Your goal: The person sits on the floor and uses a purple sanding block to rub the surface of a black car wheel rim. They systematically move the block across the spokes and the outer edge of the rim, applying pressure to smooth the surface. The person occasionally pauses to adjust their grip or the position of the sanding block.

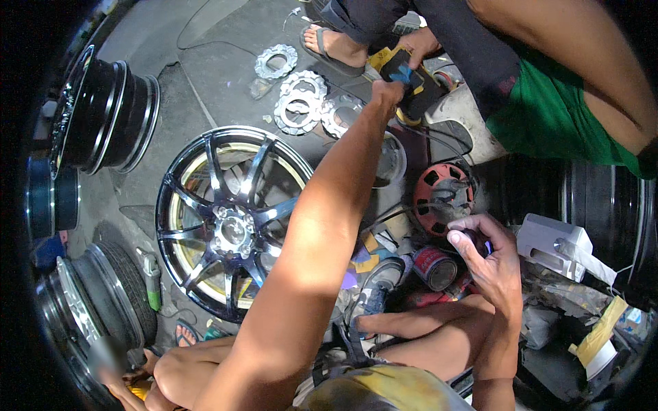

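My left arm reaches far forward across a large dark chrome wheel rim lying on the floor. At its end my left hand is closed beside a blue piece and a black-and-yellow object; what it grips is partly hidden. A co-worker's hand is on the same black-and-yellow object from the far side. My right hand is curled, thumb and fingers around a small dark object that I cannot make out. Near it are a red round slotted part and a red-labelled can.
Several silver wavy-edged discs lie beyond the rim. More wheels stand along the left. A co-worker in green and black crouches upper right beside a white plastic stool. At right are a white box and yellow tape. Another person sits lower left.
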The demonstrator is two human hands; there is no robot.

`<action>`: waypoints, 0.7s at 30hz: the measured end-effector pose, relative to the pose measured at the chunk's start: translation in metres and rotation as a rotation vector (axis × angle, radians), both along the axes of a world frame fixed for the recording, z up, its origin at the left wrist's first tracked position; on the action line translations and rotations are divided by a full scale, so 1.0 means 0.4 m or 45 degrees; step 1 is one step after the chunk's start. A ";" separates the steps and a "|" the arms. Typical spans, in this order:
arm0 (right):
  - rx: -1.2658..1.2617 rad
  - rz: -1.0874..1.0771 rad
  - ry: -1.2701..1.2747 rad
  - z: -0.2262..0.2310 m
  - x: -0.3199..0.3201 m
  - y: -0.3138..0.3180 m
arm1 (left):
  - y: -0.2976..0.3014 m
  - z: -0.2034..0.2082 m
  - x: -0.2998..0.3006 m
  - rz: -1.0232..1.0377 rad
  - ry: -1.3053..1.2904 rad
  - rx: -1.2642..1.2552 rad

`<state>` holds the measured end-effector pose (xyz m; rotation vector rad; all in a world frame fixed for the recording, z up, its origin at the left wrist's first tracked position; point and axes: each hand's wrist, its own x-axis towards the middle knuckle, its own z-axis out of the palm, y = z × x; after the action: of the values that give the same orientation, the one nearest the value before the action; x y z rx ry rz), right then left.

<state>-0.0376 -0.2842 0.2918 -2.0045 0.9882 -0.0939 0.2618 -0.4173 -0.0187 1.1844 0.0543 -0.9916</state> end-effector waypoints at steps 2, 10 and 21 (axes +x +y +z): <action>-0.065 0.015 0.072 0.002 0.006 0.001 | -0.012 -0.004 -0.005 0.011 0.011 -0.038; -0.050 -0.037 0.004 -0.034 -0.023 -0.003 | 0.120 0.129 0.033 -0.193 -0.741 0.227; 0.042 0.154 -0.326 -0.033 -0.090 0.017 | 1.067 0.534 -0.192 -1.011 -1.759 0.526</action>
<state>-0.0737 -0.2776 0.2786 -1.9595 0.7007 -0.2593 0.1849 0.0096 0.1951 2.1283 -1.4484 -0.6114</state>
